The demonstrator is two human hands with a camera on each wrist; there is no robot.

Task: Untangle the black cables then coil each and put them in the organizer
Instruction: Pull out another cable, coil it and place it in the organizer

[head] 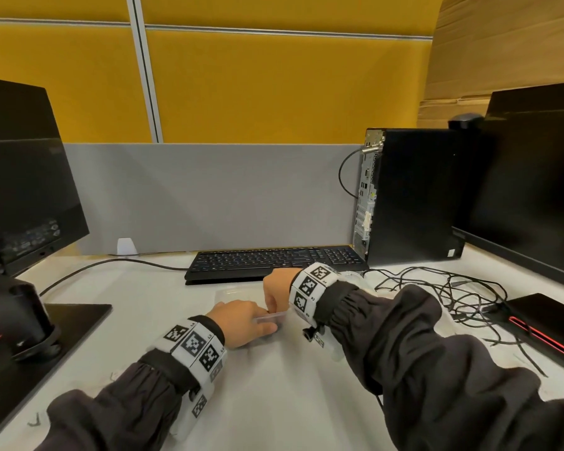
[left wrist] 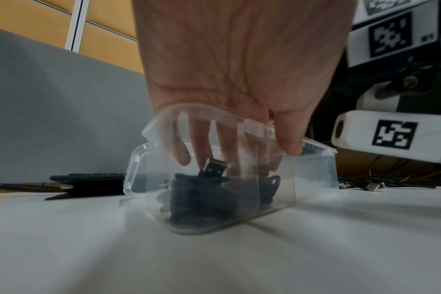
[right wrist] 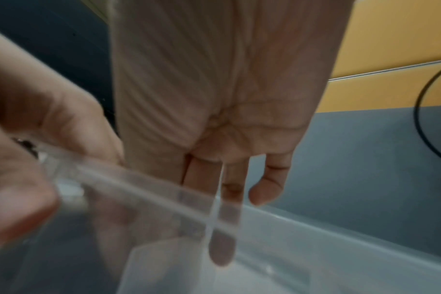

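On the bench, centre: one clear organizer (left wrist: 312,171), one coiled black cable (left wrist: 202,201) inside.
Hands: left hand (head: 241,322) pinching the organizer rim; right hand (head: 275,292) fingers straight, reaching inside.
3 o'clock: one tangle of black cables (head: 443,288).

black keyboard (head: 274,260), computer tower (head: 411,193), two monitors (head: 23,177), yellow partition (head: 274,86)

White counter (head: 150,320), pretty crowded around the edges.

Clear plastic organizer (left wrist: 312,171) sits mid-counter, black keyboard (head: 274,260) just behind it, PC tower (head: 411,196) at the back right. Tangled black cables (head: 450,294) sprawl on the right by a monitor base (head: 547,323); another monitor stand (head: 46,340) sits far left.
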